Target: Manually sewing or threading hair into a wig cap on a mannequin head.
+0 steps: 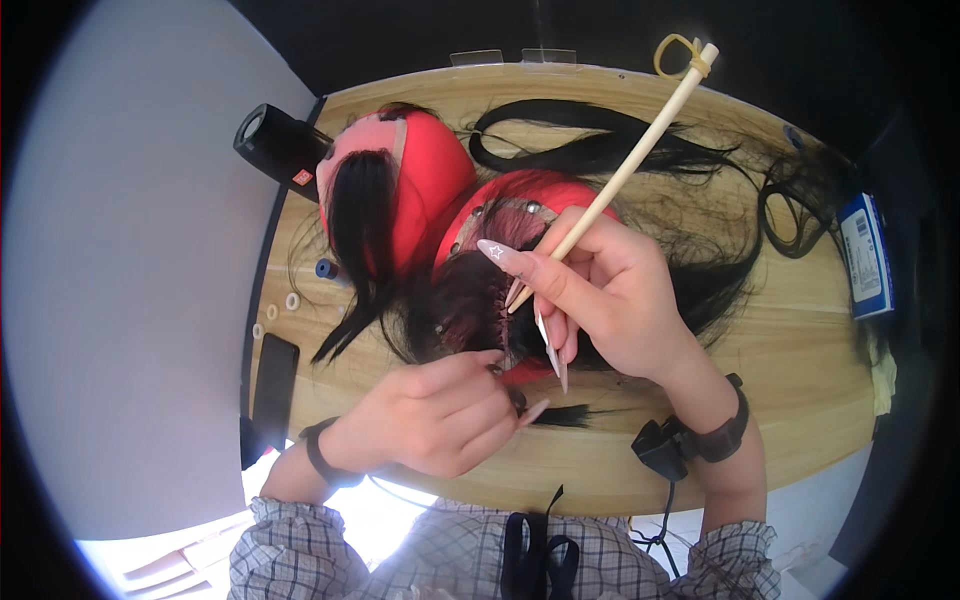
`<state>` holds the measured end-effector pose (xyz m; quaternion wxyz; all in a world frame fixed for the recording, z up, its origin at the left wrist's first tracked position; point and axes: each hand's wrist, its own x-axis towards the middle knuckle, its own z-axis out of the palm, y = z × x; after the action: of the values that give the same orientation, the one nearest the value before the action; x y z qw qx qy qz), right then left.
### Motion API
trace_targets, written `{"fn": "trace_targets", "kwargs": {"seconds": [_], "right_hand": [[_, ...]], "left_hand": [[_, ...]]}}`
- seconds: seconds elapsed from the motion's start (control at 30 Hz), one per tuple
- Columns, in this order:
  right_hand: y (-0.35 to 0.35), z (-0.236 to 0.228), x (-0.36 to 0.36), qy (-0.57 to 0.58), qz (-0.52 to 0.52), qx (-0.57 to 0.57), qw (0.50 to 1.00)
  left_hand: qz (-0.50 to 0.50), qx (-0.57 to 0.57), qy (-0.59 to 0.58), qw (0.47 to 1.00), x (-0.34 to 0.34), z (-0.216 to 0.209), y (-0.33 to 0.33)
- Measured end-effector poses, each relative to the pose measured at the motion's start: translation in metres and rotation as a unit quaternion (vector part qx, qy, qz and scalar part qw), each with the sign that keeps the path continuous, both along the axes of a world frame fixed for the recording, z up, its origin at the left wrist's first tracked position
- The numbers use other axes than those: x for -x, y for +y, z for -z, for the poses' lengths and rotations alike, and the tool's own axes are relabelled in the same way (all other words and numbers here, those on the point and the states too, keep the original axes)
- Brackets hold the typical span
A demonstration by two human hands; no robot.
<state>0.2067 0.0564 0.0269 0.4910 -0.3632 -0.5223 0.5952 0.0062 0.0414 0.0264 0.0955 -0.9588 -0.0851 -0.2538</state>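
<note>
My right hand (625,300) grips a slim pale wooden stick (640,150), with a yellow rubber band (677,58) looped round its upper end. The stick's lower end points down at a wig cap (480,320) with dark hair, set over a red head form (560,190). A row of stitches or knots runs along the cap there. My left hand (430,415) is closed at the cap's near edge, thumb and fingers pinched together; what they hold is too small to make out. Dark hair (710,290) spreads out to the right from this form.
A second red head form (440,160) with a dark hairpiece (360,200) stands behind left. Near it are a black cylindrical speaker (275,150), a phone (275,390) and small white rings (292,301). Hair bundles (590,120) lie behind; a blue-white box (866,257) is at right.
</note>
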Motion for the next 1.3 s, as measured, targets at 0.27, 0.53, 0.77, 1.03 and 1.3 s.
{"fn": "trace_targets", "kwargs": {"seconds": [0.27, 0.53, 0.77, 1.03, 1.3], "right_hand": [[-0.001, 0.002, -0.001, -0.008, 0.014, 0.015, 1.000], [-0.002, 0.000, 0.002, -0.033, 0.022, -0.009, 0.999], [-0.001, 0.007, 0.003, -0.051, 0.044, -0.079, 0.995], [-0.001, 0.011, 0.004, -0.050, 0.047, -0.094, 0.993], [-0.001, 0.007, 0.003, -0.007, 0.032, -0.055, 0.998]], "left_hand": [[0.157, 0.169, -0.104, 0.967, -0.008, 0.014, 0.014], [0.160, 0.220, -0.122, 0.955, -0.009, 0.025, 0.013], [0.165, 0.221, -0.135, 0.952, -0.010, 0.031, 0.016], [0.161, 0.225, -0.147, 0.950, -0.011, 0.033, 0.016], [0.173, 0.219, -0.155, 0.948, -0.010, 0.030, 0.016]]}}
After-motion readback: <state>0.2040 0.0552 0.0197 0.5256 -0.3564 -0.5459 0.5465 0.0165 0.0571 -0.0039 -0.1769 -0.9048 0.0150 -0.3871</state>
